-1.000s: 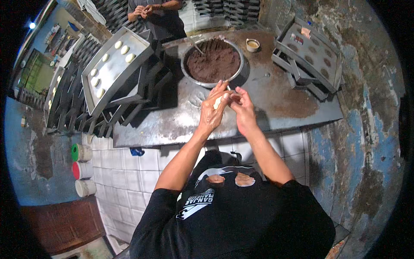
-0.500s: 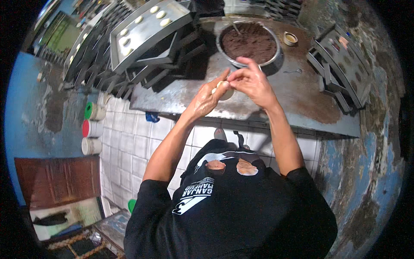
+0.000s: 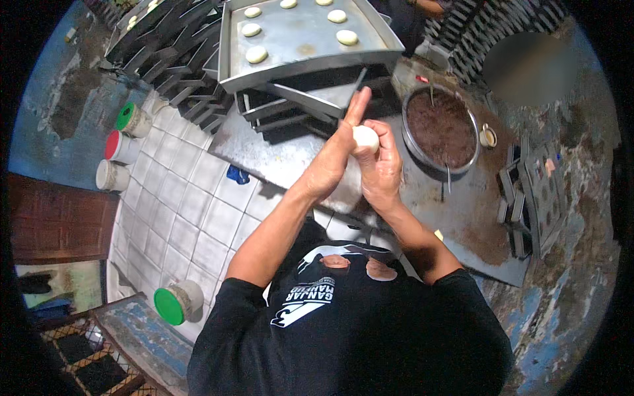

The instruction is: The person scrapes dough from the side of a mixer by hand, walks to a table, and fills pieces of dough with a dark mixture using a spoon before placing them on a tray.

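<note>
A smooth, pale dough ball (image 3: 365, 139) is between my two hands, above the near edge of the metal table (image 3: 277, 148). My right hand (image 3: 383, 162) has its fingers curled round the ball from the right. My left hand (image 3: 337, 152) stands on edge against the ball's left side, its fingers stretched out and pointing away. A thin grey strip (image 3: 362, 80) shows just beyond the left fingertips; I cannot tell whether it belongs to the rack behind. Ahead, a metal tray (image 3: 300, 59) carries several similar pale dough rounds, spaced apart.
Stacked trays (image 3: 284, 109) support the front tray. To the right stands a metal bowl (image 3: 405, 135) of dark brown crumbly filling with utensils, beside a small cup (image 3: 488, 136). More trays (image 3: 538, 191) lean at the far right. Lidded buckets (image 3: 122, 146) stand on the tiled floor at left.
My view has turned left, bringing the tray of dough rounds ahead and the bowl to the right. The dough has become a closed, smooth ball, with my right hand now curled round it.
</note>
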A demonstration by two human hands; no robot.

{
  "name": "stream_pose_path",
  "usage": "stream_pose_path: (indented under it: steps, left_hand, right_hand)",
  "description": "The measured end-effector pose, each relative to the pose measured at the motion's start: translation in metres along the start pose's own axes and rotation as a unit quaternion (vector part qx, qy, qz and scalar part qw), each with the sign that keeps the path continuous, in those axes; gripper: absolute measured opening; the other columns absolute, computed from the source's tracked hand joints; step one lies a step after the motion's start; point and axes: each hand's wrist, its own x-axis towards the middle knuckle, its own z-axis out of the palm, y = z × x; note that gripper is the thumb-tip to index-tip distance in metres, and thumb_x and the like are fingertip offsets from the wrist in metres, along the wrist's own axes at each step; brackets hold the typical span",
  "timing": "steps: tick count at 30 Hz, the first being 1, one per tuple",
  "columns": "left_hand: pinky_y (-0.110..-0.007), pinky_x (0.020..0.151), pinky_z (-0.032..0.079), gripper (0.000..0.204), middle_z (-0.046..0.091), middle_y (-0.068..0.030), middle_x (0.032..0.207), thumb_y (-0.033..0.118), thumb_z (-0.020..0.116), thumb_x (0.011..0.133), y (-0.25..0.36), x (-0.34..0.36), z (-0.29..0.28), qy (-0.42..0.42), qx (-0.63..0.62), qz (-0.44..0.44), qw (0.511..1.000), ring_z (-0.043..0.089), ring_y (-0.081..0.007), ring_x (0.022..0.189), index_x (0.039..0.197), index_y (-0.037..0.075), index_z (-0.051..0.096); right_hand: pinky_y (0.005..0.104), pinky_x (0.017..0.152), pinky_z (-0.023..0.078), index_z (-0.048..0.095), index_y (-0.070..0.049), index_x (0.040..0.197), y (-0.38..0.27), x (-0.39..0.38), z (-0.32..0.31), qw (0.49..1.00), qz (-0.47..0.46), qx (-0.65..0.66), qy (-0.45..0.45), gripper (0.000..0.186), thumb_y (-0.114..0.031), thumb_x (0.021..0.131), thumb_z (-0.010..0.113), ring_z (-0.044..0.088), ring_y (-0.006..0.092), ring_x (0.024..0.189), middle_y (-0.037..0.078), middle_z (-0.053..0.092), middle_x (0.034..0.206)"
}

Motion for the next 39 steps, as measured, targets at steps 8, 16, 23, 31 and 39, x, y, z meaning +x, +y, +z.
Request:
stream_pose_path:
  steps: [8, 16, 23, 31, 39]
  left_hand:
    - [-0.037, 0.116, 0.029, 0.071, 0.025, -0.016, 0.161, 0.033, 0.05, 0.104, 0.032, 0.047, -0.121, 0.205, -0.037, 0.063, 0.976, 0.036, -0.0278, 0.143, 0.158, 0.003, 0.015]
    - [-0.035, 0.097, 0.049, 0.048, 0.059, -0.0165, 0.13, 0.025, 0.064, 0.096, 0.026, -0.023, -0.253, 0.355, 0.13, -0.006, 0.926, 0.063, -0.0223, 0.112, 0.136, 0.001, 0.054]
    - [-0.036, 0.1, 0.044, 0.05, 0.057, -0.0149, 0.135, 0.019, 0.059, 0.094, 0.019, -0.082, -0.287, 0.416, 0.203, -0.061, 0.884, 0.056, -0.0241, 0.122, 0.139, -0.001, 0.051]
    - [-0.039, 0.104, 0.042, 0.067, 0.046, -0.0197, 0.145, 0.03, 0.057, 0.1, 0.003, 0.001, -0.278, 0.41, 0.128, -0.01, 0.903, 0.048, -0.0278, 0.129, 0.155, 0.006, 0.026]
    - [-0.032, 0.095, 0.045, 0.076, 0.058, -0.0118, 0.133, 0.017, 0.064, 0.088, -0.011, 0.06, -0.267, 0.325, 0.027, -0.151, 0.933, 0.058, -0.019, 0.11, 0.156, 0.011, 0.03]
  right_hand:
    - [0.0264, 0.078, 0.049, 0.064, -0.004, 0.112, -0.016, 0.194, 0.084, 0.913, 0.302, -0.001, -0.276, 0.025, -0.026, 0.101, 0.06, 0.058, 0.0053, 0.09, 0.001, 0.067, 0.098]
    - [0.0454, 0.109, 0.04, 0.049, 0.005, 0.133, 0.138, 0.328, 0.116, 0.677, -0.239, -0.494, -0.49, 0.051, -0.027, 0.095, 0.063, 0.048, 0.0399, 0.128, 0.024, 0.049, 0.138]
    - [0.0482, 0.121, 0.022, 0.038, 0.005, 0.144, 0.157, 0.32, 0.114, 0.666, -0.201, -0.42, -0.583, 0.051, -0.021, 0.102, 0.05, 0.026, 0.0377, 0.148, 0.023, 0.029, 0.157]
    - [0.0422, 0.119, 0.024, 0.038, 0.002, 0.147, 0.104, 0.339, 0.096, 0.837, 0.028, -0.249, -0.486, 0.054, -0.035, 0.107, 0.04, 0.033, 0.0302, 0.145, 0.019, 0.036, 0.156]
    - [0.0432, 0.093, 0.051, 0.056, -0.001, 0.135, 0.09, 0.287, -0.13, 0.729, -0.038, -0.682, 0.035, 0.049, -0.034, 0.098, 0.057, 0.061, 0.0317, 0.113, 0.021, 0.063, 0.124]
